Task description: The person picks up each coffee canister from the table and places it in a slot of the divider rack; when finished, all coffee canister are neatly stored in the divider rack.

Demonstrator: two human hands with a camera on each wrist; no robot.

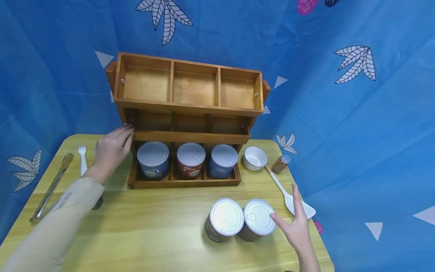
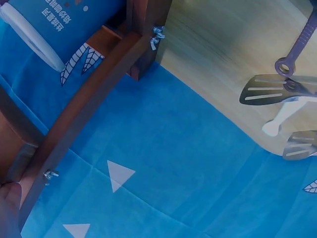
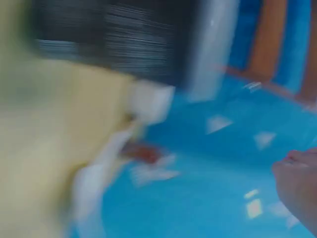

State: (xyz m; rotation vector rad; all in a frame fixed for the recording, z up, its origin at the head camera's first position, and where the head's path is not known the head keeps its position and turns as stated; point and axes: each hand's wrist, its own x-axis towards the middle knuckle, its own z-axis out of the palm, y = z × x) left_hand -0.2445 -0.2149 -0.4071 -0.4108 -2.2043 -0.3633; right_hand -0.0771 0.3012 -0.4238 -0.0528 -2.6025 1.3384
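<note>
Two cans [image 1: 226, 218] stand before the rack [image 1: 190, 136], left of the spatula [image 1: 280, 189]

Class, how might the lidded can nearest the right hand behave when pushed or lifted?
The can looks stiff, so it should probably keep its shape. Being round-sided, it could roll if knocked over. Pushed leftward, it would likely bump the neighbouring can close beside it.

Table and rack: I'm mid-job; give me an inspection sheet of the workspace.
Surface: light wooden table.
Job things: wooden rack, three lidded cans in its bottom tier; two more cans on the table.
Clutter: metal utensil, white fork left; white bowl, small jar, white spatula right.
Grips: left grip holds the middle tier's left end; right grip, fingers extended, contact unclear.
Cables: nothing seen.
Surroundings: blue printed cloth.
</note>
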